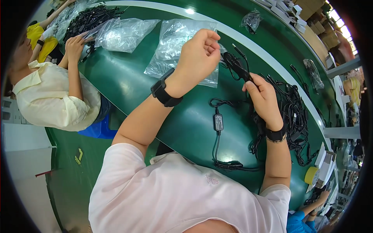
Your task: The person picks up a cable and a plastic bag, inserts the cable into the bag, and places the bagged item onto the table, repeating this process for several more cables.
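Observation:
My right hand (265, 101) is closed round a coiled black cable (236, 66), whose straight barrel plug sticks up beyond the fingers. To its left, my left hand (199, 61) is raised with the fingers curled in. What those fingers hold, if anything, is hidden. Beneath and behind the left hand lies a clear plastic bag (169, 40), flat on the green table (186, 128). Between my forearms rests another black cable with a small inline box (218, 122) bearing a pale label. Each of my wrists wears a black band.
A tangled pile of black cables (293, 116) lies right of my right hand. Yellow tape (311, 175) and white boxes stand at the right edge. On the left, a co-worker in a cream shirt (58, 95) handles a clear bag (126, 34) beside more cables (89, 19).

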The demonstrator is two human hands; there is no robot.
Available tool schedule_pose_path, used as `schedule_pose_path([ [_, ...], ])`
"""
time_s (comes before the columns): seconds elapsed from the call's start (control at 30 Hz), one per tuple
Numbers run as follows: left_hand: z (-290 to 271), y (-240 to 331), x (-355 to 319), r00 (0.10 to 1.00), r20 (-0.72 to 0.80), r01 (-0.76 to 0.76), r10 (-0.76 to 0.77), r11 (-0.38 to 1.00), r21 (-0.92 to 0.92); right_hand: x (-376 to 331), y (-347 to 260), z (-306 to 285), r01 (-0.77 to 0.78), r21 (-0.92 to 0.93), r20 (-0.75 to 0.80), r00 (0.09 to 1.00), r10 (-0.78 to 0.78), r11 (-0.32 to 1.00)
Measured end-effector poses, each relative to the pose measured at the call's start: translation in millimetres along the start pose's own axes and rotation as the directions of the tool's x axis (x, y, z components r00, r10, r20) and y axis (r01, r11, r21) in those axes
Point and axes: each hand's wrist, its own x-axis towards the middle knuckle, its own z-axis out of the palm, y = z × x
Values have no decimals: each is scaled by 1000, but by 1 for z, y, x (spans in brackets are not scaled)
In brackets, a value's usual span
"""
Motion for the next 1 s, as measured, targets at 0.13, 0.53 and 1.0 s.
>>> schedule_pose_path([
  [0.13,-1,4,-1,993,-78,-93,91,996,-19,-2,5,8,135,-165,-68,987,-148,977],
  [0.53,0,1,-4,889,149,-450,432,885,118,3,-2,0,-75,114,-170,981,94,991],
  [1.0,28,20,-27,677,218,-735,703,662,149,-5,-14,0,-242,731,100,963,250,639],
])
